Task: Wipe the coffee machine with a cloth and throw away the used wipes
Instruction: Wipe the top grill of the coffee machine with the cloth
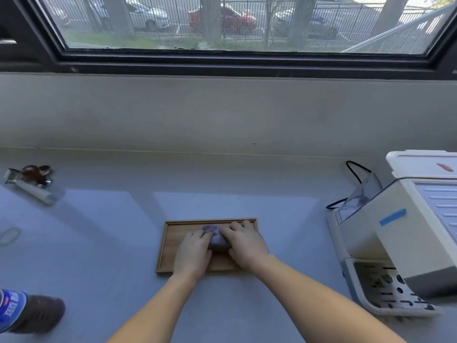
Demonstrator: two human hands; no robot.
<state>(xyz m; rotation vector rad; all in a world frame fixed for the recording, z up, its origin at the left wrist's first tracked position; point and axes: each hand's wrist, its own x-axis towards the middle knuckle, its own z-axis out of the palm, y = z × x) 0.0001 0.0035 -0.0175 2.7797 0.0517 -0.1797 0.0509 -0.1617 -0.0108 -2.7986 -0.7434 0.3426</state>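
**Both hands on cloth, wooden tray, centre of counter**

Left hand (191, 253) lies palm-down on the wooden tray (170, 243), fingers curled against the left side of the purple cloth (215, 237). The cloth is bunched in the tray between my two hands. I have my right hand (244, 243) covering its right side, fingers bent over the top and reaching toward the tray's far rim. Both hands press the cloth; neither lifts it clear.

Reference positions, left to right:
- Bottle with blue label (14, 310): near left corner of the counter (99, 243).
- Brown glass item with a metal part (32, 175): far left.
- Tray: centre.
- Coffee machine (405, 233): right edge, well apart from the tray, blue tape (392, 217) on its side, drip grid (390, 288) facing me.
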